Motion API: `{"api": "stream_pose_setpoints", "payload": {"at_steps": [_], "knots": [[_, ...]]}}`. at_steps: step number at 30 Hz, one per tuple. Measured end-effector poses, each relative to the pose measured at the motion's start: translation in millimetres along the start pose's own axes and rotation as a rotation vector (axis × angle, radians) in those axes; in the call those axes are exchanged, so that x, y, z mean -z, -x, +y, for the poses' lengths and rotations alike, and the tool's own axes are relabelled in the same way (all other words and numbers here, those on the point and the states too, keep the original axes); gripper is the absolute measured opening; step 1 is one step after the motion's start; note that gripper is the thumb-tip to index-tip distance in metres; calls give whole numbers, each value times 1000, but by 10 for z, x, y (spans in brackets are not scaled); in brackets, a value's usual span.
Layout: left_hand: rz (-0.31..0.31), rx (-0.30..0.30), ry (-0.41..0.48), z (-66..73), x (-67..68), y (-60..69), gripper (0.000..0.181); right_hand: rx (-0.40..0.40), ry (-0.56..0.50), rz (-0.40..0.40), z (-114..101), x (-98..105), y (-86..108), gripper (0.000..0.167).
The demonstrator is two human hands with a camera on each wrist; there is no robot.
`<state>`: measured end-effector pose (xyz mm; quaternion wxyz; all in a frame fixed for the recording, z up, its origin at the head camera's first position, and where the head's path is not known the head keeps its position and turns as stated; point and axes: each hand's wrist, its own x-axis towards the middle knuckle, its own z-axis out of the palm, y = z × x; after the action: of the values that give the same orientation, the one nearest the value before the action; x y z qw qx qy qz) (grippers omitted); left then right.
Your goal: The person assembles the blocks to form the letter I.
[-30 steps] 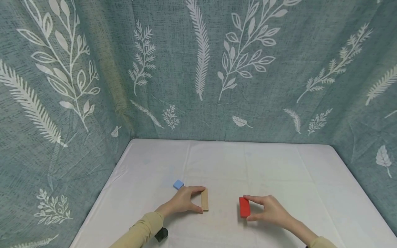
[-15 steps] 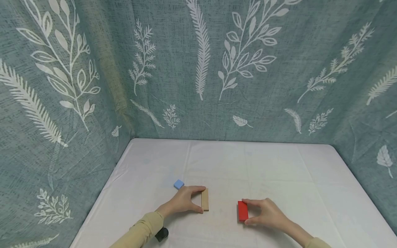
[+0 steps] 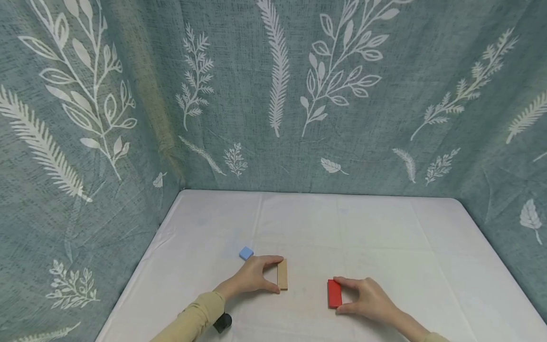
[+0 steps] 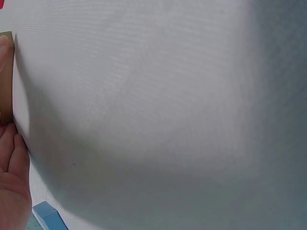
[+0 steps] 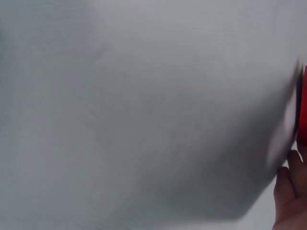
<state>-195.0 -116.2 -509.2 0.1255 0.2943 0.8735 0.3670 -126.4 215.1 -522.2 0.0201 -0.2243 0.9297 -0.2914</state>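
My left hand [image 3: 252, 275] pinches a tan wooden block [image 3: 282, 275] by its two ends, thumb at the near end and a finger at the far end. The same wooden block [image 4: 6, 86] shows at the left edge of the left wrist view. To the right, my right hand [image 3: 368, 298] holds a red rectangular block [image 3: 334, 294] by its ends in the same way. In the right wrist view only a strip of the red block [image 5: 302, 110] shows. Just beyond the left hand lies a small blue block [image 3: 246, 253].
A small black object [image 3: 223, 323] sits beside the left forearm, partly hidden by the sleeve [image 3: 201, 311]. A white cloth covers the table [image 3: 363, 223]. Green leaf-patterned curtains [image 3: 239, 95] stand along its back and sides.
My right hand has brought the red block slightly toward me and a little left, apparently lowering it to the table. The left hand and wooden block have stayed in place.
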Motion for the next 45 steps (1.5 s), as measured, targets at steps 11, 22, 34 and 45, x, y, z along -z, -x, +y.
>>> {"api": "stream_pose_setpoints", "payload": {"at_steps": [11, 22, 34, 45], "knots": [[3, -18, -1, -12, -2, 7, 76, -8, 5, 25, 19, -67, 34, 69], [14, -44, -19, -24, 1, 21, 75, -21, 18, -1, 1, -61, 34, 72], [7, -8, -18, -1, 2, 20, 76, 13, 26, 6, -2, -38, 48, 77], [6, -2, -15, -33, -23, 1, 77, 140, -48, 112, -60, 62, 54, 61]]}}
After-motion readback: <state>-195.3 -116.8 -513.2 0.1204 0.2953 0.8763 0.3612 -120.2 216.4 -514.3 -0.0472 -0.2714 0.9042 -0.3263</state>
